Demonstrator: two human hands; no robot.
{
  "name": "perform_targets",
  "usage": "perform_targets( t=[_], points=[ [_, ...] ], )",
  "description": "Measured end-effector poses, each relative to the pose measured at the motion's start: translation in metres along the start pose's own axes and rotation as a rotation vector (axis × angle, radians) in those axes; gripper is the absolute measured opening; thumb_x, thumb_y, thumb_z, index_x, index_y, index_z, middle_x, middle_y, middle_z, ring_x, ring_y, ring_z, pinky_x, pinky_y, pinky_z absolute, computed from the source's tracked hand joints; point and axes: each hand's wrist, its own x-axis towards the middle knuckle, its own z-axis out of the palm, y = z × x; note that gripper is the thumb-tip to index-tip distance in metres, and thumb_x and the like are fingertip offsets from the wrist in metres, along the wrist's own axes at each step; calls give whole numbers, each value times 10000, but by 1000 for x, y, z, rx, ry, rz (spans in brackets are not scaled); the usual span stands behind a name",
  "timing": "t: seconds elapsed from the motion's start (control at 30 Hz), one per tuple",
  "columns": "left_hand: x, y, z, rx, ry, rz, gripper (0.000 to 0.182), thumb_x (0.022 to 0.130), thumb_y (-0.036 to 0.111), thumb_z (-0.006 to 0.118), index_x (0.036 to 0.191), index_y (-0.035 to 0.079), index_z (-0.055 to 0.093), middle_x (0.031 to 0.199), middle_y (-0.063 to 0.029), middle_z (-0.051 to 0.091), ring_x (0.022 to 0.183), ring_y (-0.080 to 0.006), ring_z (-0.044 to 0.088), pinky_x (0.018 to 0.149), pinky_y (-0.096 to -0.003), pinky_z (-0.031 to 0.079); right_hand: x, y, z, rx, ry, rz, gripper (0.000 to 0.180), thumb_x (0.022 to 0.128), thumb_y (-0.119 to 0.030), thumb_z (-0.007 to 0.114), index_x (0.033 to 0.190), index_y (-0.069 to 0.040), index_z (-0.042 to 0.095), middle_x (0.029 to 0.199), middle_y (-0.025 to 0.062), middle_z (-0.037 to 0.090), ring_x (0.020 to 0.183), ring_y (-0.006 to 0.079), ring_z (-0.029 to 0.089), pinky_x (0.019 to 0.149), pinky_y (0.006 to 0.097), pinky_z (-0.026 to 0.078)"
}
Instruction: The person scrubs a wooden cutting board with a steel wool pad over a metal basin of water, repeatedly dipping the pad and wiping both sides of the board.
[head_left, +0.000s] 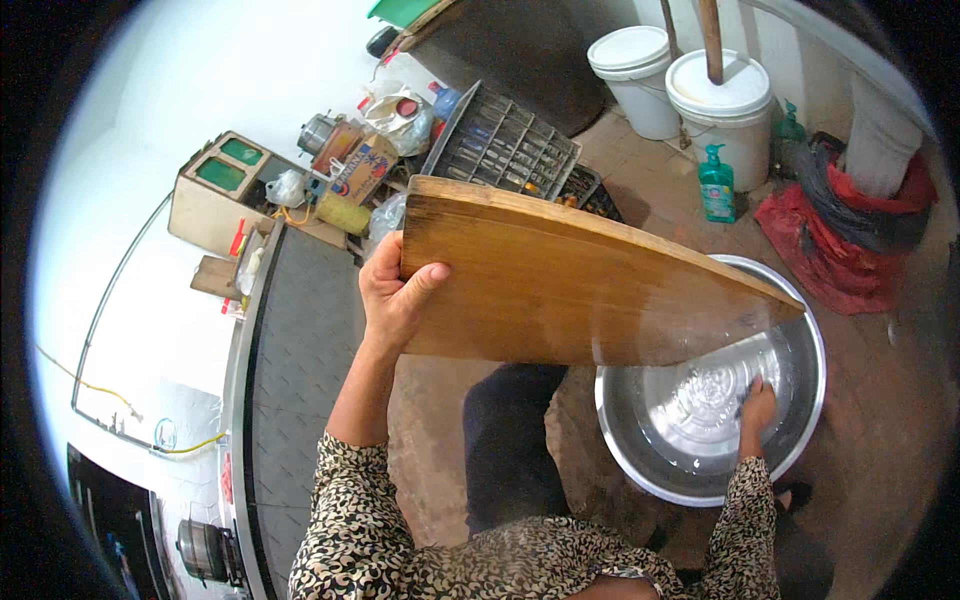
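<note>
My left hand (397, 289) grips the upper left corner of a large wooden board (540, 285), thumb on its broad face. The board is tilted, and its narrow far end reaches over a round metal basin (615, 450) on the floor. That lower end looks wet. Water lies in the basin over its ringed bottom. My right hand (759, 409) is down inside the basin, near its right side; a small dark thing seems to be at its fingers, but what it is cannot be made out.
Beyond the basin stand a green pump bottle (717, 187), white lidded buckets (720, 97) and a red bag (814, 247). Behind the board is a black plastic crate (510, 142). A long grey counter (300, 375) runs along the left, with a cardboard box (367, 169) beyond it.
</note>
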Motion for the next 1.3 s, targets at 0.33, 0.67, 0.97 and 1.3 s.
perform_targets(
  t=[0.33, 0.67, 0.97, 1.3],
  points=[
    [9, -12, -25, 107, 48, -102, 305, 875, 133, 709, 1138, 7, 618, 1036, -51, 664, 924, -115, 593, 846, -290, 476, -79, 50, 41, -481, -463, -1083, 340, 877, -239, 665, 1199, -131, 656, 1381, 168, 534, 1374, 333, 436, 1079, 592, 381],
    [23, -30, 7, 14, -30, 63, 398, 904, 173, 752, 1226, -21, 618, 1128, -64, 667, 1024, -149, 593, 945, -306, 453, -32, -7, -6, 169, -335, 50, 669, 759, -229, 769, 1353, -28, 537, 1202, 237, 659, 1119, 369, 637, 967, 418, 488],
    [25, 6, 44, 31, -157, 12, 310, 865, 116, 761, 1123, 1, 634, 949, -17, 653, 855, -81, 587, 758, -255, 485, -91, -222, -212, 563, -344, -585, 566, 795, -178, 772, 1328, -123, 591, 1275, 131, 655, 1195, 305, 615, 1017, 386, 469],
    [37, 4, 75, 218, -227, 209, 389, 820, 365, 776, 1048, 73, 660, 838, -180, 686, 799, -355, 683, 697, -420, 517, -157, -411, -360, 257, 328, -1406, 492, 801, -159, 739, 1282, -112, 647, 1230, 137, 669, 1084, 313, 637, 972, 392, 487]
  ],
)
